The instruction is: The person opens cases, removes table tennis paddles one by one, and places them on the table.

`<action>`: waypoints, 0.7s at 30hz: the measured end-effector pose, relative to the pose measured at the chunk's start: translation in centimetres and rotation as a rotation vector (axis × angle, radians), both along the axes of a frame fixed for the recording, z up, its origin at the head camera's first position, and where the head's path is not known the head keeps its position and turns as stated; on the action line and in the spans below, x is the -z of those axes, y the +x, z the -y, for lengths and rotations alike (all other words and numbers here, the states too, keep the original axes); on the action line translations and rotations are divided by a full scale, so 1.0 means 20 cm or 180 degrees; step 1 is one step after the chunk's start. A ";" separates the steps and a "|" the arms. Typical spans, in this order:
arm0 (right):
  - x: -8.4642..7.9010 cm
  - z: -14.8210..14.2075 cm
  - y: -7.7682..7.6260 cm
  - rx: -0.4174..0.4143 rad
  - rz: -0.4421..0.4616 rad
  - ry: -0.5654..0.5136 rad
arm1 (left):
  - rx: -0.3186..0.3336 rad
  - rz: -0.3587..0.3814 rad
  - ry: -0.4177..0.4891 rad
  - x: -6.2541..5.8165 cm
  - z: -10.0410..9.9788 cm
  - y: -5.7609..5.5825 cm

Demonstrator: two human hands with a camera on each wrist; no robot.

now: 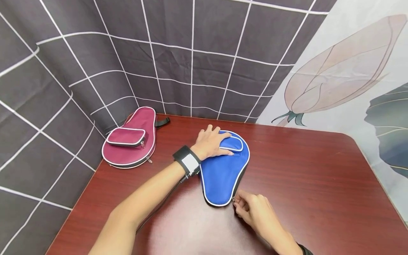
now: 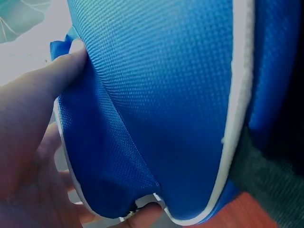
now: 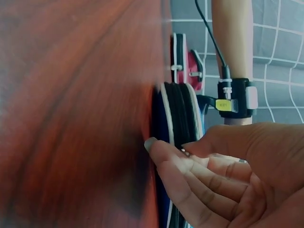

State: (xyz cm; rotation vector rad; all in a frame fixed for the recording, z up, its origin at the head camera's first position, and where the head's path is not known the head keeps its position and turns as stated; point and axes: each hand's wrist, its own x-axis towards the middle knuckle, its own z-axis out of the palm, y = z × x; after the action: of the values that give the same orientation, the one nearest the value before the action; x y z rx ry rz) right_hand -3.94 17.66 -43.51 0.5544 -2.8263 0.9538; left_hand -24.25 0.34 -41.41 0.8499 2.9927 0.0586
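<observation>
A blue paddle-shaped zip case (image 1: 220,177) with white piping lies on the table, its narrow end toward me. Across its wide far end my left hand (image 1: 210,143) rests with fingers spread, beside and partly over the small pocket (image 1: 233,143). The left wrist view shows the thumb (image 2: 71,61) on the blue fabric, the other fingers reaching along the edge. At the narrow end's right corner, my right hand (image 1: 255,209) pinches the metal zipper pull (image 3: 185,152) between thumb and index finger. The dark zipper band (image 3: 180,109) runs along the case's side.
A maroon case (image 1: 124,154) of the same shape, with a front pocket and a black strap (image 1: 162,122), lies at the table's back left. Dark checked cloth (image 1: 169,63) hangs behind and to the left. A cable (image 1: 159,207) trails from the left wristband.
</observation>
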 end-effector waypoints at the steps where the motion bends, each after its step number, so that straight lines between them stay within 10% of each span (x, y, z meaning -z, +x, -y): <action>1: 0.00 0.00 0.01 0.0003 -0.0014 -0.0006 | -0.0009 0.0008 -0.0029 0.00 -0.01 0.00; 21: 0.09 0.21 0.11 -0.0070 -0.0261 -0.0325 | -0.0143 -0.0097 -0.0114 0.02 -0.05 -0.01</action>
State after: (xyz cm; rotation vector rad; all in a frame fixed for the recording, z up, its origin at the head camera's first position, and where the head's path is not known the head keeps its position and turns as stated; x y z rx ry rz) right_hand -1.81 13.43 -45.29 0.5990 -2.6874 1.0473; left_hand -24.41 1.35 -41.87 0.7872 3.0313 -0.0071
